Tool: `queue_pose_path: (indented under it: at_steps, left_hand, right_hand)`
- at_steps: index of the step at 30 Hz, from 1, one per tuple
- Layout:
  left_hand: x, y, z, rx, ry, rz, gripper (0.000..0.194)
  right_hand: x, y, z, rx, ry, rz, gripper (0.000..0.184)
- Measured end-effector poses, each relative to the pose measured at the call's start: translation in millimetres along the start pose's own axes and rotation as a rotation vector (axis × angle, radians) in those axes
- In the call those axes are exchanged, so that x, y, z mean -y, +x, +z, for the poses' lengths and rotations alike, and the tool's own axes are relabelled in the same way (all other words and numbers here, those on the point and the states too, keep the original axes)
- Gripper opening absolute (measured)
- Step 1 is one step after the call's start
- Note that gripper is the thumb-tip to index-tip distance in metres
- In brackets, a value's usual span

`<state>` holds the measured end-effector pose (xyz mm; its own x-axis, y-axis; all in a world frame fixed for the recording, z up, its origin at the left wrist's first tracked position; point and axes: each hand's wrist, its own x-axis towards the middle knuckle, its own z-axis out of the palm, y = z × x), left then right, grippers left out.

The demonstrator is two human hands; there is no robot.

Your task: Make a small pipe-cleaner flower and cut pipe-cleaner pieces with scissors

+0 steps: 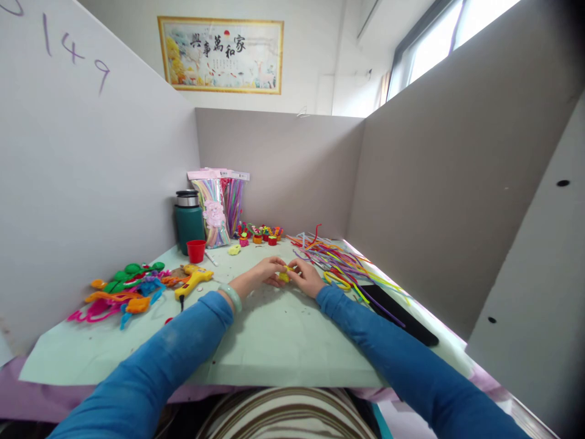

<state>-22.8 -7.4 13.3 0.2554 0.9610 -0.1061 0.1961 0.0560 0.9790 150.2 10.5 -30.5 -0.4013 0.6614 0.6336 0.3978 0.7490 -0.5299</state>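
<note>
1. Grey partitions enclose the pale table.
2. I see left hand and right hand pinching a small yellow piece between them, over the table.
3. I judge it light, soft, crushable: hold its edges.

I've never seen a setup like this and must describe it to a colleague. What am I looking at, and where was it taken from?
There is no machine here, just a person's two bare hands. The only picture comes from a camera worn on their head, looking forward and down, so the blue sleeves reach in from the bottom.

The left hand and right hand meet over the table, their fingers on a small yellow piece; its exact shape is hard to tell.

To the left lie a glue gun and a colourful heap. Behind them stand a red cup, a green bottle and bags of coloured stems. More loose stems lie to the right.
</note>
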Motion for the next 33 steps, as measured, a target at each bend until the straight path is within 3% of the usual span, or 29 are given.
queue_pose_path:
  at_steps: [5, 33]
  left_hand:
    - [1.7, 0.2, 0.0, 0.002, 0.006, 0.004, 0.033]
    - [4.4, 3.7, 0.1, -0.026, 0.033, -0.025, 0.03]
  right_hand:
    - [2.2, 0.8, -1.2, 0.008, 0.025, 0.028, 0.019]
    - [6.4, 0.9, -2.8, 0.053, 0.019, 0.092, 0.015]
